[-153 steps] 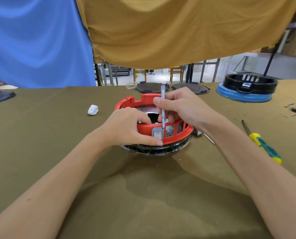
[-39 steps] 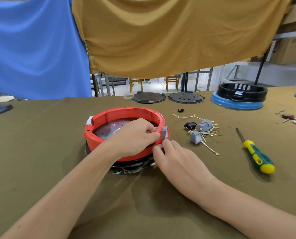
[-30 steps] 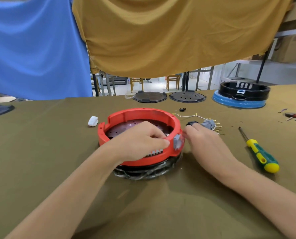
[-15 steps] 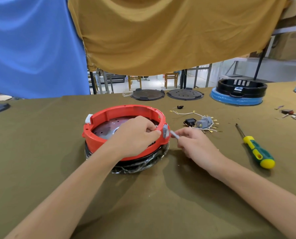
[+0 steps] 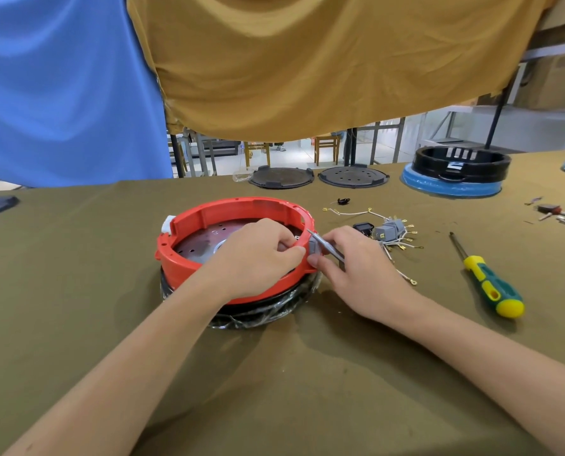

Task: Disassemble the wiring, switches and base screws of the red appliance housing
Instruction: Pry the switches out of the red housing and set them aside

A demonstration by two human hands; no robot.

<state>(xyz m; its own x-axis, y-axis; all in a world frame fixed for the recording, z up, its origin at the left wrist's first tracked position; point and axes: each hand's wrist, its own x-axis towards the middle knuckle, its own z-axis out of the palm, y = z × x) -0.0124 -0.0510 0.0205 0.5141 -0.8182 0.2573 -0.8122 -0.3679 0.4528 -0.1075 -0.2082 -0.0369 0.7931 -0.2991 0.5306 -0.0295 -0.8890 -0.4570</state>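
Red housing (image 5: 241,205) on tabletop (image 5: 77,291) — left hand (image 5: 254,255) grips its near rim; right hand (image 5: 356,268) pinches a slim grey tool (image 5: 323,243) against the rim's grey switch (image 5: 313,247).

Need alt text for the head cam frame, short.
Two hands work at a red housing on an olive table: left hand grips its rim, right hand holds a slim metal tool against a grey switch. Removed wired switches and a screwdriver lie right.
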